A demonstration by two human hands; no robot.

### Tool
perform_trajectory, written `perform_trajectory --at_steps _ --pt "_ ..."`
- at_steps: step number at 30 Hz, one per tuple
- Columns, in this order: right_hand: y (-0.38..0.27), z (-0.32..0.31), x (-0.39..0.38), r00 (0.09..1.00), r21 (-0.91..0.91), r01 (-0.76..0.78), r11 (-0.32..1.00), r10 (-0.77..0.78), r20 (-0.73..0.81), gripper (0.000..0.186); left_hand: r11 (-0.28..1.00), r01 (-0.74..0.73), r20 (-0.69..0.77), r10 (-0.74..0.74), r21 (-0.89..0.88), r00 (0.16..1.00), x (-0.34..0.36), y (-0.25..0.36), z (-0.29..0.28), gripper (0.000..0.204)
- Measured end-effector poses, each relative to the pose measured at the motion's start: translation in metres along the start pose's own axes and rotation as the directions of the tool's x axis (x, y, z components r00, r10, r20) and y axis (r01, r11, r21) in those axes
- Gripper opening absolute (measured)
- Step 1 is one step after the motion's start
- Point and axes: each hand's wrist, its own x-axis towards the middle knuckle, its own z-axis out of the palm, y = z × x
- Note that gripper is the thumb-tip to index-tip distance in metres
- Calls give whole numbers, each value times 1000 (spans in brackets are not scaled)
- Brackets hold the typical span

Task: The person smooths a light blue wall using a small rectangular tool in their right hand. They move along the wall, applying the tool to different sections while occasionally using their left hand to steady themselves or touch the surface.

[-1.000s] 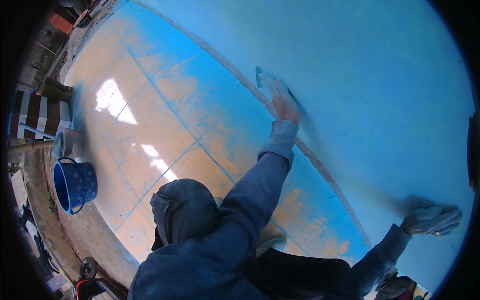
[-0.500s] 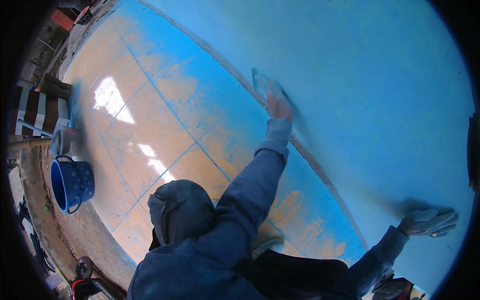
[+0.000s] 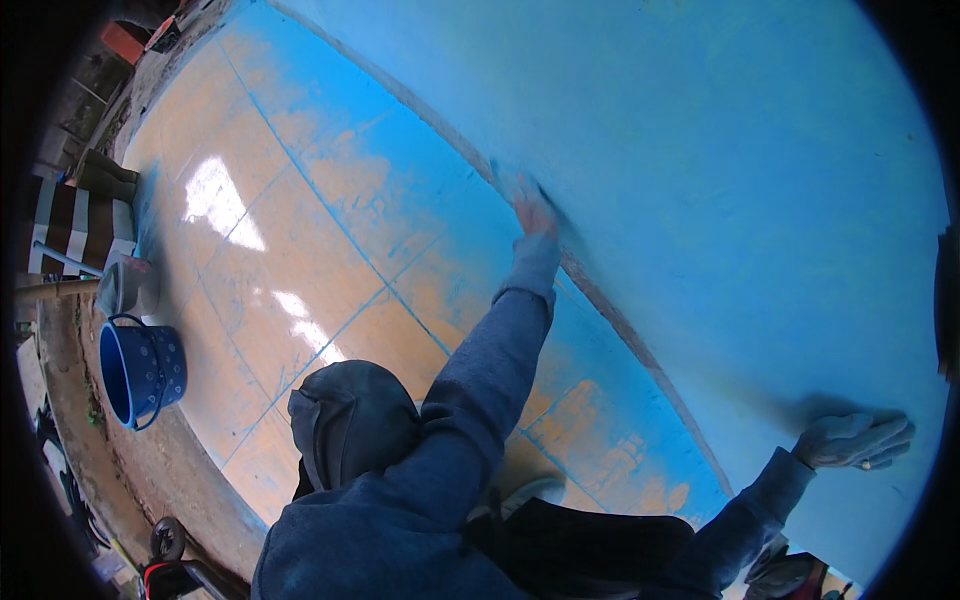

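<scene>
My left hand reaches forward to the pale blue wall, low down near the grey strip at its foot. Its fingers are closed on a flat thin pad; motion blurs both, and the pad's exact kind cannot be made out. Over at the right, my right hand lies flat against the wall, fingers stretched out and close together. Dust greys its skin, and a ring sits on one finger. Blue powder covers much of the beige tiled floor, thickest beside the wall.
A dark blue patterned bucket stands at the floor's left edge, with a greyish pail behind it. Farther back is a brown-and-white striped block. A small black wheel shows at lower left. Dark cloth fills the bottom middle.
My left hand and the flat pad have shifted slightly left and a little nearer along the wall. My right hand stays in place.
</scene>
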Motion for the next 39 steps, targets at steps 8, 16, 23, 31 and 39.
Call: perform_trajectory --at_steps 8,16,23,31,39 --pt "13 -4 2 998 18 -36 999 36 43 60 909 -384 30 384 160 923 -34 23 52 57" --pt "6 3 -6 996 22 -83 996 83 17 61 1000 2 -48 -2 -15 999 -3 -18 -8 58" --pt "3 0 -5 996 84 -84 993 88 -35 54 927 -375 -32 375 -21 927 22 61 53 55" --pt "0 2 -3 993 109 -107 988 111 -39 53 914 -405 25 405 16 914 -58 6 67 54" --pt "2 3 -5 997 74 -78 994 79 -10 52 883 -464 145 452 68 880 29 61 38 57"
